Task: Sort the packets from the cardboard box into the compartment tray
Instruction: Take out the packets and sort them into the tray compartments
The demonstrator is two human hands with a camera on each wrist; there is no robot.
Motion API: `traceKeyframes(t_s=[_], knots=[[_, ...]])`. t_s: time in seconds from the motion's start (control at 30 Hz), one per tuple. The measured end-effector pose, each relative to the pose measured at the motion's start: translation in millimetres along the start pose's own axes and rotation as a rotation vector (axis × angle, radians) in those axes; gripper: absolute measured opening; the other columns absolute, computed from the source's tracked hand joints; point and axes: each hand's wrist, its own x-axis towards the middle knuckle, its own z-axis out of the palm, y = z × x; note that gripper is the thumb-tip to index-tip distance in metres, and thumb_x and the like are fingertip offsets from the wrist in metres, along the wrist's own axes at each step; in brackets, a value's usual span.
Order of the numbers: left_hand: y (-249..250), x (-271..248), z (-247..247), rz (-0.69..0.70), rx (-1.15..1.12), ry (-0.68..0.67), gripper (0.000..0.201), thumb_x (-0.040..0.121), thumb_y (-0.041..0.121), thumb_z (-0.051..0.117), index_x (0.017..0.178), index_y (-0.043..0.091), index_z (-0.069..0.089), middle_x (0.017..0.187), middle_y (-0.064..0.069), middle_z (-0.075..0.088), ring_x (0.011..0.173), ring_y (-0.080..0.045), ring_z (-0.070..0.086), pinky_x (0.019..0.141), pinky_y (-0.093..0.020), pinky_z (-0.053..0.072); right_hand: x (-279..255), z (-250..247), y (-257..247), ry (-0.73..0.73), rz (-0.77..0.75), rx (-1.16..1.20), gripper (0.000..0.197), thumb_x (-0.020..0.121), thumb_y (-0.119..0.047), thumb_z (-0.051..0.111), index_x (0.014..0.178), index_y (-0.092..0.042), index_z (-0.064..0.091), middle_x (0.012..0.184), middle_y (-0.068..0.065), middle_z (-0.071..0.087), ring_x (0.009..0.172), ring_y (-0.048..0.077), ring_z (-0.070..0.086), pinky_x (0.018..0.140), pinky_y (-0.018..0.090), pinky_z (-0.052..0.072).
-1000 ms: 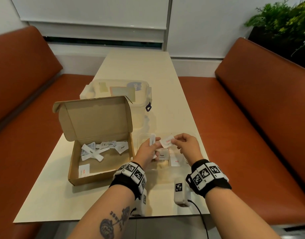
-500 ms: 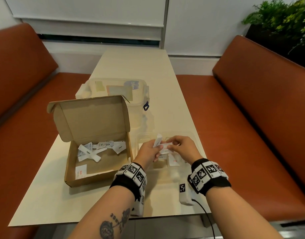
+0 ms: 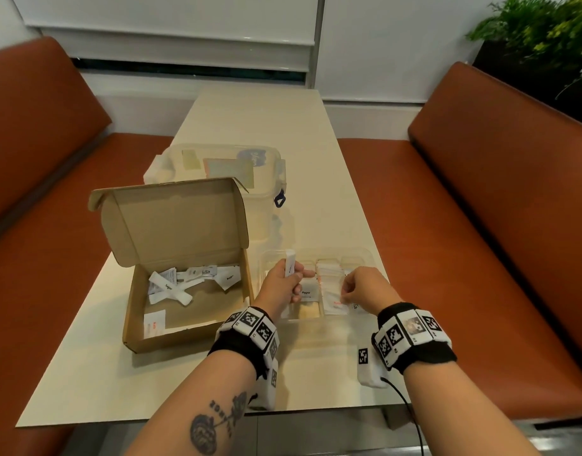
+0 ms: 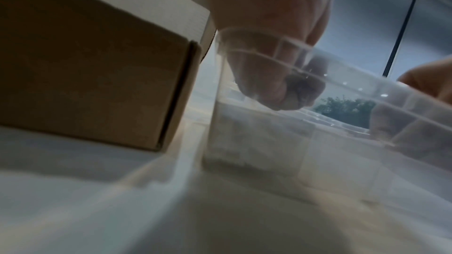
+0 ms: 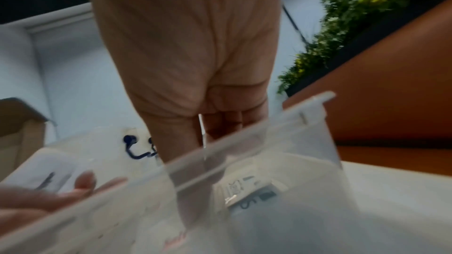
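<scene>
An open cardboard box (image 3: 171,340) (image 4: 93,76) holds several white packets (image 3: 171,287). To its right stands the clear compartment tray (image 3: 316,253) (image 4: 269,142) (image 5: 244,142), with packets lying in its cells. My left hand (image 3: 283,287) (image 4: 269,45) hovers over the tray's left cells and grips a white packet (image 3: 290,263) upright. My right hand (image 3: 365,287) (image 5: 190,45) reaches down into a cell further right. Its fingers pinch a thin white packet (image 5: 202,132) just above a red-printed packet (image 3: 335,304).
A clear lidded storage tub (image 3: 224,166) sits right behind the box. Orange benches (image 3: 480,225) flank the narrow table (image 3: 85,373). A white tagged device with a cable (image 3: 365,366) lies near the table's front edge. A plant (image 3: 546,34) stands at the far right.
The hands met over the tray and my right hand took a red-printed packet from the left. It has since dropped down and right into a cell. My left hand keeps its packet.
</scene>
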Motion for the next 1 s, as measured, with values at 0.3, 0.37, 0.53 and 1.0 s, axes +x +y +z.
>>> traceKeyframes(t_s=[0.3,0.37,0.53,1.0], knots=[[4.0,-3.6,1.5,-0.008,0.003,-0.011,0.016,0.097,-0.002,0.042,0.09,0.012,0.048,0.092,-0.008,0.068,0.047,-0.008,0.039,0.04,-0.016,0.035,0.7,11.9,-10.7,0.018,-0.118,-0.157,0.038,0.077,-0.006,0.071,0.062,-0.021,0.039,0.069,-0.004,0.047,0.07,0.018,0.049,0.054,0.02,0.033],[4.1,-3.9,1.9,-0.008,0.007,-0.012,0.016,0.096,-0.002,0.042,0.09,0.012,0.048,0.092,-0.008,0.068,0.049,-0.009,0.038,0.041,-0.016,0.036,-1.1,16.6,-7.0,0.021,-0.106,-0.124,0.04,0.077,-0.006,0.071,0.06,-0.02,0.037,0.064,-0.005,0.044,0.066,0.016,0.046,0.053,0.019,0.033],[1.6,-1.7,0.8,-0.014,0.03,-0.033,0.014,0.096,-0.002,0.044,0.092,0.011,0.047,0.097,-0.009,0.069,0.048,-0.009,0.038,0.041,-0.017,0.036,-1.8,24.6,-0.8,0.063,-0.091,-0.101,0.042,0.077,-0.009,0.071,0.058,-0.021,0.035,0.061,-0.007,0.042,0.06,0.013,0.042,0.054,0.02,0.032],[5.9,-1.5,-2.4,-0.09,0.061,-0.252,0.039,0.096,-0.005,0.042,0.128,0.016,0.043,0.119,-0.016,0.062,0.045,-0.004,0.042,0.042,-0.016,0.037,-1.3,18.6,-11.3,0.283,-0.119,0.265,0.021,0.082,-0.029,0.07,0.075,-0.018,0.053,0.069,-0.004,0.054,0.065,0.014,0.05,0.056,0.021,0.037]])
